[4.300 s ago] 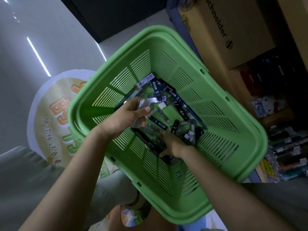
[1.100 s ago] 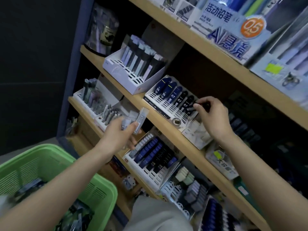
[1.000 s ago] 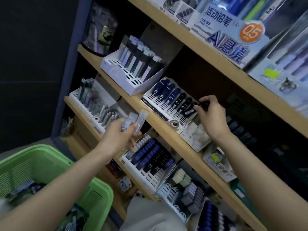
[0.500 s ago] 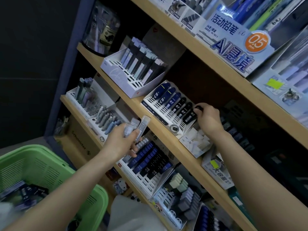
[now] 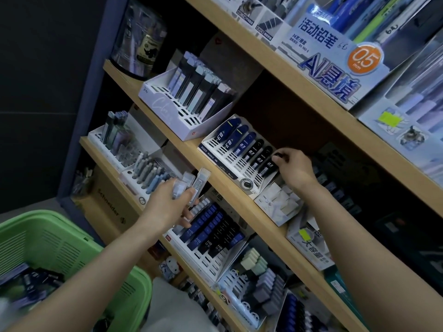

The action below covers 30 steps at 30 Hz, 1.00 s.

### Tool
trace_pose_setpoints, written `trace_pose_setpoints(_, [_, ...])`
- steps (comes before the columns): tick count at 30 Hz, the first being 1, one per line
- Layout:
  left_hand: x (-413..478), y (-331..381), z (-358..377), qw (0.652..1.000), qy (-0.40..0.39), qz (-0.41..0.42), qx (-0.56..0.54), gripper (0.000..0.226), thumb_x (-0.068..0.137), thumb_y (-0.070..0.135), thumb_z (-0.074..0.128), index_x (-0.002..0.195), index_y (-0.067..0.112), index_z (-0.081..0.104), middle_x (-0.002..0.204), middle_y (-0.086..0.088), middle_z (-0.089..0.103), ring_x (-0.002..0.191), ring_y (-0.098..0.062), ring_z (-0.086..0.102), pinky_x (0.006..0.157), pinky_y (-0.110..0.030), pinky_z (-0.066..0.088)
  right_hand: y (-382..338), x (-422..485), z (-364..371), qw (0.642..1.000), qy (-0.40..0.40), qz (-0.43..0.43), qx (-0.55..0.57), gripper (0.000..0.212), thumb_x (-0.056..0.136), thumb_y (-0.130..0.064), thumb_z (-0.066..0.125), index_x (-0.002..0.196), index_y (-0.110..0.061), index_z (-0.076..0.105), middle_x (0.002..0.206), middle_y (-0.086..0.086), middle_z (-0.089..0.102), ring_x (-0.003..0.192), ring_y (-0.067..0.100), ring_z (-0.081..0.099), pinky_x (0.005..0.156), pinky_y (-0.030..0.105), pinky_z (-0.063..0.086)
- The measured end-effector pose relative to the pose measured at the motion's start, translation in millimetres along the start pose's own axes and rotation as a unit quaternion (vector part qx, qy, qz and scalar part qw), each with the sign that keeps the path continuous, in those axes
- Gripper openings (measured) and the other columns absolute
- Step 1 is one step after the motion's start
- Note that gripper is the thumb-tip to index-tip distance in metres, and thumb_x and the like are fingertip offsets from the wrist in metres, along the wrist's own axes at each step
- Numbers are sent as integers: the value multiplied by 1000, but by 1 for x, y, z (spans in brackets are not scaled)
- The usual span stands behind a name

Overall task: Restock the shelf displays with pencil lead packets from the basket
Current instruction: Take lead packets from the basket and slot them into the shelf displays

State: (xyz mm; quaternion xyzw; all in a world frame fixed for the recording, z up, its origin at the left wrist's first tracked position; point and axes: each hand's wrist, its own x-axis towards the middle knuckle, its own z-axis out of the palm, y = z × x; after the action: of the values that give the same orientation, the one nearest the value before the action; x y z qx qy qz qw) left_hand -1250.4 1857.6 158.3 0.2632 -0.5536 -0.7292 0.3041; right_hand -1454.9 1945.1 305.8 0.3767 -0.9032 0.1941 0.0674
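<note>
Wooden shelving point(image 5: 189, 146) carries rows of stationery displays. At lower left, a green basket point(image 5: 60, 248) contains dark pencil lead packets point(image 5: 31, 281). The left hand point(image 5: 167, 207) is raised in front of the shelf edge, and its grip is closed round several clear packets point(image 5: 191, 185), ends pointing up. To the right, a white slotted display tray point(image 5: 225, 161) stands tilted on the shelf, holding blue and black packets in rows. The right hand point(image 5: 294, 168) is at the tray's right end, and its grip pinches the top of a black packet point(image 5: 269, 166) in the last row.
</note>
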Motion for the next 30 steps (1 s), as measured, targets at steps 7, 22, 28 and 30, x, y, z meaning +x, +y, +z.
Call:
trace_pose_setpoints(7, [-1, -1, -2, 1000, 0, 0, 3, 8, 97, 19, 51, 100, 14, 57, 93, -11, 68, 52, -16, 55, 44, -27, 50, -1, 0, 0, 999, 34, -11, 27, 15, 93, -19, 59, 108, -16, 60, 82, -2, 55, 76, 10, 53, 69, 20, 46])
trace_pose_setpoints(22, [-4, -1, -4, 1000, 9, -2, 27, 5, 97, 17, 52, 93, 18, 56, 93, -11, 68, 56, -19, 58, 53, -35, 57, 1, -16, -1, 980, 95, -70, -160, 27, 95, -22, 56, 119, -12, 64, 101, 14, 70, 89, 32, 65, 79, 43, 54])
trace_pose_setpoints(28, [-7, 0, -3, 1000, 1, -9, 21, 5, 97, 16, 51, 94, 17, 56, 94, -12, 68, 55, -18, 57, 50, -33, 56, 6, -23, 5, 960, 115, -122, -222, 25, 98, -18, 50, 115, -6, 64, 106, 15, 66, 91, 31, 62, 73, 36, 50])
trace_pose_setpoints(30, [-9, 1, -3, 1000, -6, -8, 14, 6, 97, 17, 51, 95, 17, 56, 94, -11, 68, 56, -17, 57, 48, -30, 53, 2, -26, 5, 954, 123, -132, -238, 28, 98, -16, 49, 119, -4, 63, 116, 16, 60, 103, 31, 57, 83, 40, 47])
